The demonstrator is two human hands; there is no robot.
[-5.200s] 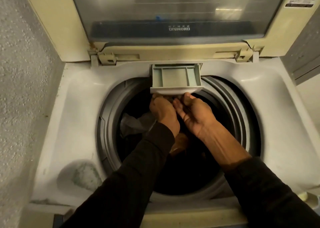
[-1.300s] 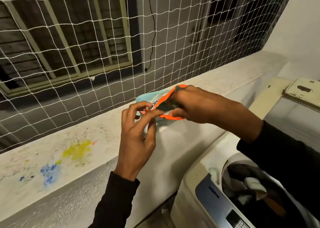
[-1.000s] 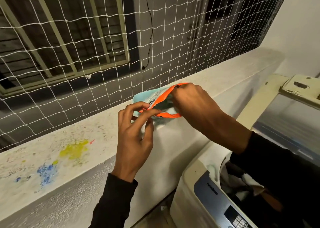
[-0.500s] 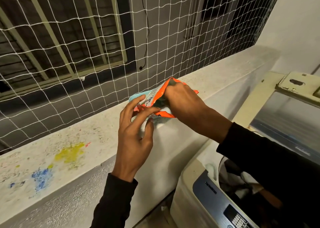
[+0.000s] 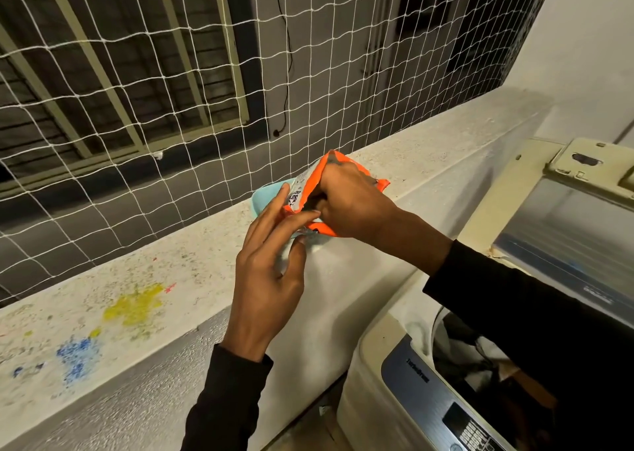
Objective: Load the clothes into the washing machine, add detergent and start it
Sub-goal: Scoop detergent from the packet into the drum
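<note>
An orange and white detergent pouch [image 5: 308, 189] stands on the concrete ledge [image 5: 171, 275], in front of a light blue object [image 5: 266, 196]. My left hand [image 5: 271, 272] pinches the near edge of the pouch's open mouth. My right hand [image 5: 346, 203] has its fingers pushed down inside the pouch; what they hold is hidden. The washing machine [image 5: 422, 399] is at the lower right with its lid [image 5: 566, 227] raised. Dark and white clothes [image 5: 480, 358] show in its drum.
White netting [image 5: 206, 83] closes off the opening above the ledge, with window bars behind it. Yellow and blue paint stains [image 5: 133, 308] mark the ledge to the left. A grey control panel [image 5: 442, 402] runs along the machine's near side.
I turned from the machine's detergent drawer to the ledge. Over the last second my right hand has gone deeper into the pouch while the left keeps its mouth open.
</note>
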